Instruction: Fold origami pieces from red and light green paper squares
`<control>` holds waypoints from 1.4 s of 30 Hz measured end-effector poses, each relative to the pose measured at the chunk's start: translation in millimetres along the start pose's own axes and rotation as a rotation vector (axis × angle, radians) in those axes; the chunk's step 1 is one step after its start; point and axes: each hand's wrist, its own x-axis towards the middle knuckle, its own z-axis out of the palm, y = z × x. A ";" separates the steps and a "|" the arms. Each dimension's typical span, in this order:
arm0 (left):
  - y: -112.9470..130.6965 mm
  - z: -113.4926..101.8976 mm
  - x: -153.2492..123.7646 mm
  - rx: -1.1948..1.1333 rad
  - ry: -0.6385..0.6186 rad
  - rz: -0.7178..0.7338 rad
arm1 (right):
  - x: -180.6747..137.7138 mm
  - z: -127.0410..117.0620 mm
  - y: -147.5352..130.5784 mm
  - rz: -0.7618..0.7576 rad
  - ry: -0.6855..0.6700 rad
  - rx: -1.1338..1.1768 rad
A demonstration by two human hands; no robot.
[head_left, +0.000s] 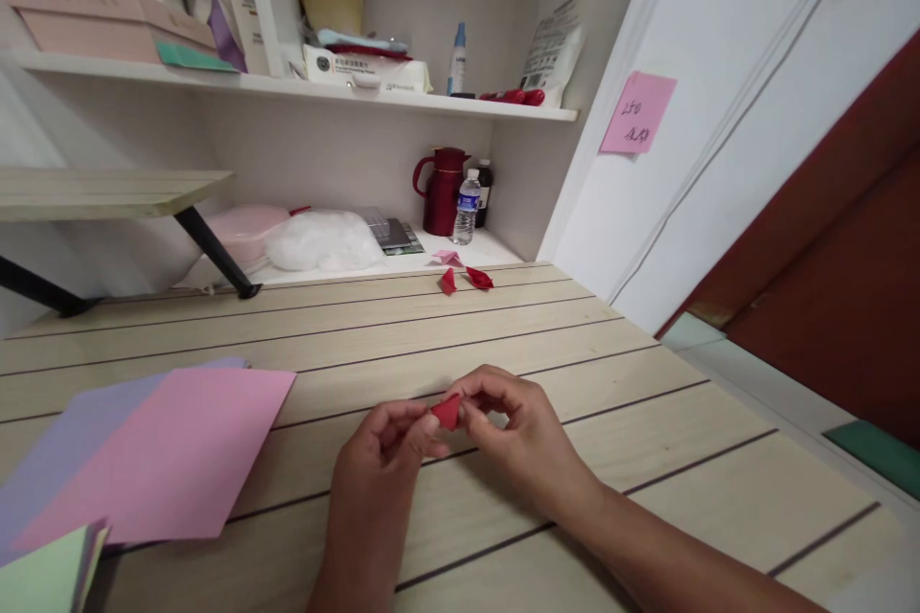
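Observation:
Between my two hands, just above the wooden tabletop (pixel 647 421), is a small red folded paper (pixel 447 412). My left hand (pixel 388 445) pinches its left side between thumb and forefinger. The right side is gripped by the thumb and fingers of my right hand (pixel 514 417), which hide part of it. Farther back on the table lie two more red folded paper pieces, one upright and pointed (pixel 448 282), the other flatter (pixel 479 279). Behind them is a pink folded paper (pixel 448 258).
Pink paper sheets (pixel 194 450) and a lilac sheet (pixel 79 431) lie at the left, with a green paper stack (pixel 43 575) nearer me. A small raised stand (pixel 107 192) rises at the back left. A red jug (pixel 444 192) and a water bottle (pixel 467 208) stand in the cabinet.

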 end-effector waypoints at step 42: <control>-8.5 0.5 -8.0 0.133 -0.143 0.113 | -4.4 9.5 -2.8 -0.340 0.000 -0.299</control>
